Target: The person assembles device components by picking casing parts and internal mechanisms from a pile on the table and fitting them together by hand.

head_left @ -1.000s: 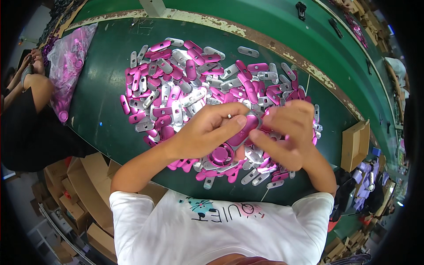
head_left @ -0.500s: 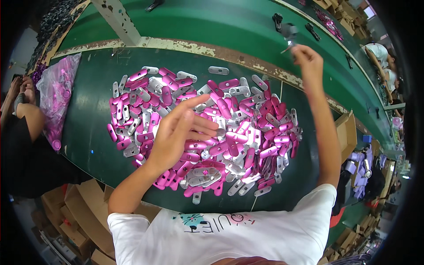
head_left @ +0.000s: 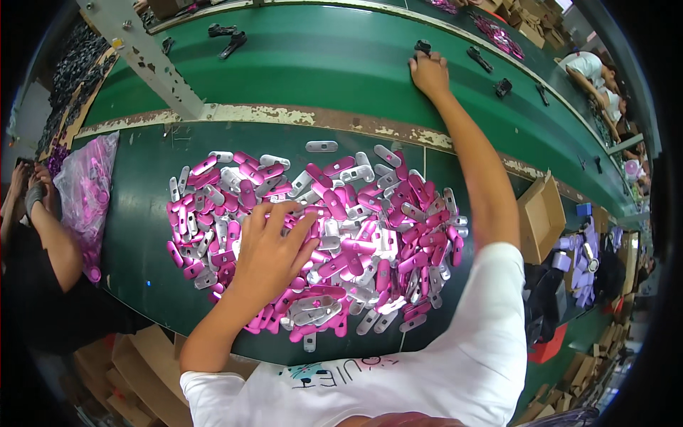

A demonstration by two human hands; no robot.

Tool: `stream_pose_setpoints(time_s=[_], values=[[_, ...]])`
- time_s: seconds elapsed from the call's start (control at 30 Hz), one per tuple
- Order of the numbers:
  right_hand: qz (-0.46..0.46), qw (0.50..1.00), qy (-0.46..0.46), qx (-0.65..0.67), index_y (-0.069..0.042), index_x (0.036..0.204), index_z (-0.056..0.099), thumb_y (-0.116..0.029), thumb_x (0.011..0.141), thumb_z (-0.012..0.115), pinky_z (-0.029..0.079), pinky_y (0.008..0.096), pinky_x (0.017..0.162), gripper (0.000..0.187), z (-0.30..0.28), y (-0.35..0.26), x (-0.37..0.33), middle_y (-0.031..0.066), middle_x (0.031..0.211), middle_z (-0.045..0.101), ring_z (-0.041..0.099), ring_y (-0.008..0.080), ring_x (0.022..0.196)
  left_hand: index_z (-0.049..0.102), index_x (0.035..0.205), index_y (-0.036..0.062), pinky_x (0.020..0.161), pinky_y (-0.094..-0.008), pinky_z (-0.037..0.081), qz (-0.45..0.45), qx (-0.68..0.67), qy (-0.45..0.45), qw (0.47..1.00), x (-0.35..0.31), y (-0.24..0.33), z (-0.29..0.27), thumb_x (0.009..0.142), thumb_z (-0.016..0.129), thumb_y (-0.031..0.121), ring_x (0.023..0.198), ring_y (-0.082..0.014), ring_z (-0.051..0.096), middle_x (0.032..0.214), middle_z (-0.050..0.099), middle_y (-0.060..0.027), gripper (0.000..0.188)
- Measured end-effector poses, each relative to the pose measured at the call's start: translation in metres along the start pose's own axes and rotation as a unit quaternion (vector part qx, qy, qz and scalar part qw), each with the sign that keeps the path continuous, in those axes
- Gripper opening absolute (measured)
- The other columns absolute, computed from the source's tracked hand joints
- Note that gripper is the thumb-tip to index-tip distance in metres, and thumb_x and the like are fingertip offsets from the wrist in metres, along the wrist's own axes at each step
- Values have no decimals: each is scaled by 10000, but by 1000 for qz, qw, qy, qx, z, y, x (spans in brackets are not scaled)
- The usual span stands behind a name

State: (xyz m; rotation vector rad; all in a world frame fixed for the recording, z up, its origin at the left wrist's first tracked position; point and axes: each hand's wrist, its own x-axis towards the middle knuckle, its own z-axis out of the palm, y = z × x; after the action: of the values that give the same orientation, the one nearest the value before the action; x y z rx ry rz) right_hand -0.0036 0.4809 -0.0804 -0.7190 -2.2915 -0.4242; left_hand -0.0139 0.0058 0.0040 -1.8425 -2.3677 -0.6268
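Observation:
A broad pile of small oblong pieces, glossy magenta casings [head_left: 333,203] mixed with silver ones [head_left: 321,146], covers the dark green table. My left hand [head_left: 274,245] lies palm down on the left-middle of this pile, fingers spread and bent, their tips among the pieces. Stretched far over the green conveyor belt, my right hand [head_left: 430,75] is closed at a black part [head_left: 422,47], which sticks out beyond its fingers. The hand itself hides most of that part. Other black hinged-looking parts [head_left: 233,44] lie on the belt to the left and right.
A chipped metal rail [head_left: 299,116] divides table and belt [head_left: 320,57], with a post [head_left: 142,57] at left. Beside a co-worker's arm [head_left: 55,238] stands a clear bag of magenta pieces [head_left: 91,199]. An open cardboard box [head_left: 542,217] sits right of the table.
My right hand has moved left and farther out over the belt, from near the rail. My left hand has turned palm down and lowered onto the pile. The view has shifted slightly.

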Motion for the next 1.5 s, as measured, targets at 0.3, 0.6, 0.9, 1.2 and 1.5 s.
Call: stream_pose_setpoints(time_s=[0.3, 0.6, 0.9, 1.2, 1.5], values=[[-128, 922, -40, 364, -50, 857, 701, -50, 766, 622, 476, 431, 804, 120, -99, -127, -16, 161, 960, 624, 586, 342, 902, 636, 996, 74, 681, -353, 411, 16, -74, 22, 997, -4, -5, 8, 745, 677, 103, 795, -225, 533, 835, 529, -50, 256], [-202, 883, -103, 411, -62, 975, 682, -140, 788, 672, 436, 377, 882, 203, -171, -178, -52, 145, 1080, 586, 532, 310, 1018, 602, 1160, 90, 576, -285, 491, -57, -247, 54, 966, -2, -10, 4, 786, 699, 38, 657, -164, 599, 815, 549, -71, 390], [-291, 838, -218, 407, -49, 807, 655, -86, 729, 684, 396, 372, 699, 91, -218, -179, -89, 46, 812, 546, 533, 231, 807, 624, 1021, 7, 641, -248, 552, -209, -388, 114, 890, 5, -34, 0, 796, 700, 36, 767, -148, 680, 950, 654, -84, 239], [-265, 837, -192, 439, -61, 817, 643, -80, 741, 652, 399, 376, 711, 79, -205, -196, -81, 49, 822, 545, 530, 242, 799, 627, 955, -44, 768, -216, 510, -215, -523, 263, 782, 11, -52, -11, 861, 635, 6, 864, -132, 667, 897, 686, -103, 106], [-458, 801, -162, 350, -16, 850, 676, -84, 716, 630, 409, 333, 689, 157, -192, -224, -67, 47, 799, 542, 521, 202, 819, 544, 1067, 21, 444, -196, 432, -253, -486, 244, 800, 11, -45, -15, 966, 473, 90, 557, -79, 595, 740, 610, -44, 142]])
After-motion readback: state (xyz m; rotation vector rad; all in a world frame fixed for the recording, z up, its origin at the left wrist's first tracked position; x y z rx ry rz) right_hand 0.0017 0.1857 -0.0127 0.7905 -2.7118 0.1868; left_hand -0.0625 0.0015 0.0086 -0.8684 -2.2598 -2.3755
